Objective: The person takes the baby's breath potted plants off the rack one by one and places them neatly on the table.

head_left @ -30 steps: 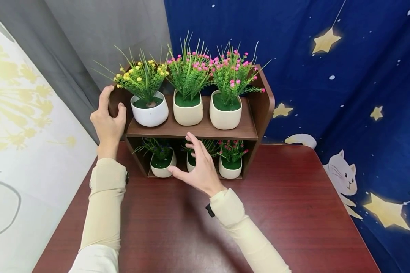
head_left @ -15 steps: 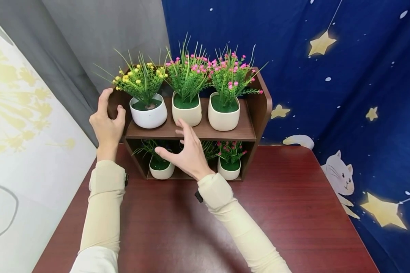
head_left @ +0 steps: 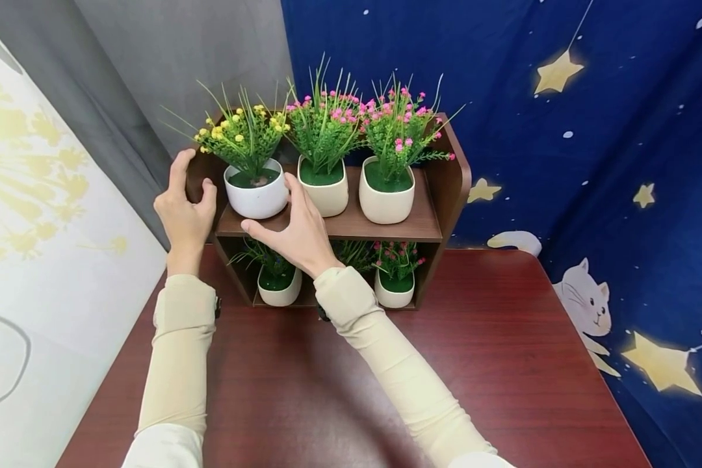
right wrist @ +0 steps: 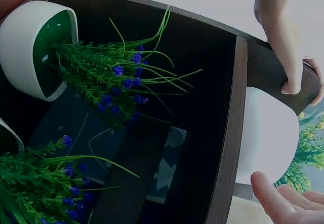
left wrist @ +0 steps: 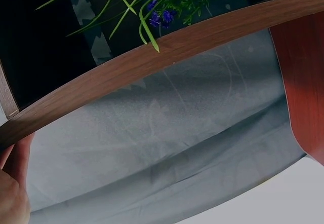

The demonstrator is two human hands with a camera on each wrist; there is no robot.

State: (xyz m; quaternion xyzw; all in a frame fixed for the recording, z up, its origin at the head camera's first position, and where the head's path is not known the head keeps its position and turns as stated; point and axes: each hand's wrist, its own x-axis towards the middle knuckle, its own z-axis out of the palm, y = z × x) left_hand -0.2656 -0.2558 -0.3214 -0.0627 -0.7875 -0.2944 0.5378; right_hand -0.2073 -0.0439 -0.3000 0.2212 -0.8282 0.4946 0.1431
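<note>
White pot (head_left: 257,201): upper tier, left end of wooden shelf (head_left: 427,211), holding yellow flowers (head_left: 238,138)
Left hand (head_left: 182,211): pinches left side panel (head_left: 201,170)
Right hand (head_left: 297,229): spread, near the pot's right side

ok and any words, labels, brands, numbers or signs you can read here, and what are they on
None: no readable text or sign in any view. The white pot and wooden shelf show no lettering. The blue curtain shows only pictures, such as stars and a cat.
</note>
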